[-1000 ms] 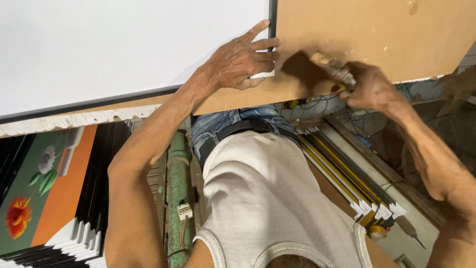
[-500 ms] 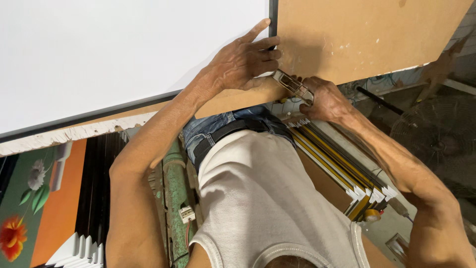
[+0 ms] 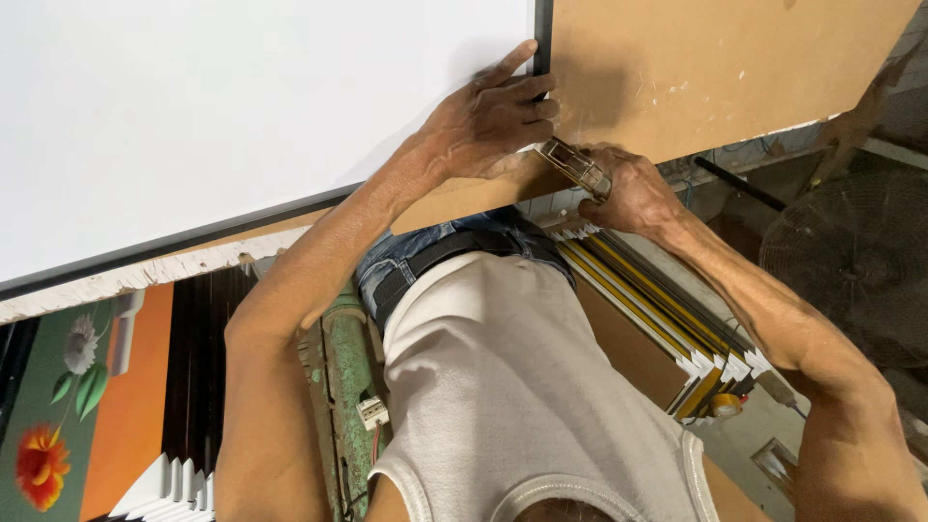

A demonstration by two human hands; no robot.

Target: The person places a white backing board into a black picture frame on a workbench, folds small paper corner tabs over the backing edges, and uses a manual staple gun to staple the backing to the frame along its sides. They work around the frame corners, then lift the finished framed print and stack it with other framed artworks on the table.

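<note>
White panel (image 3: 222, 106): largest item, flat, blank, edged by a thin dark frame (image 3: 543, 39) that ran just beside the left hand's fingertips. Brown backing board (image 3: 715, 68): flat fibreboard with pale scuff marks, lying under the panel and reaching past the dark frame, above and beyond the right hand. Chipped pale worktop edge (image 3: 145, 275): ran below the panel, on the wrist side of the left hand. Painted picture (image 3: 58, 416): orange and green ground with a red flower and a white flower, standing well below the left forearm. Green metal post (image 3: 353, 387): upright, with a small white fitting, between the left forearm and the person's torso. Stack of frame mouldings (image 3: 657, 309): yellow, black and white strips with white corner pieces, lying under the right forearm. Round wire fan guard (image 3: 860, 261): dark, beyond the right forearm. Left hand (image 3: 488, 121): fingers spread flat, pressing on the panel's corner over the dark frame and holding nothing. Right hand (image 3: 628, 193): fist closed round a small metal hand tool (image 3: 575, 166), brownish with a slotted body; its nose pointed at the board's lower edge just under the left hand. Whether the nose touched the board could not be told.
</note>
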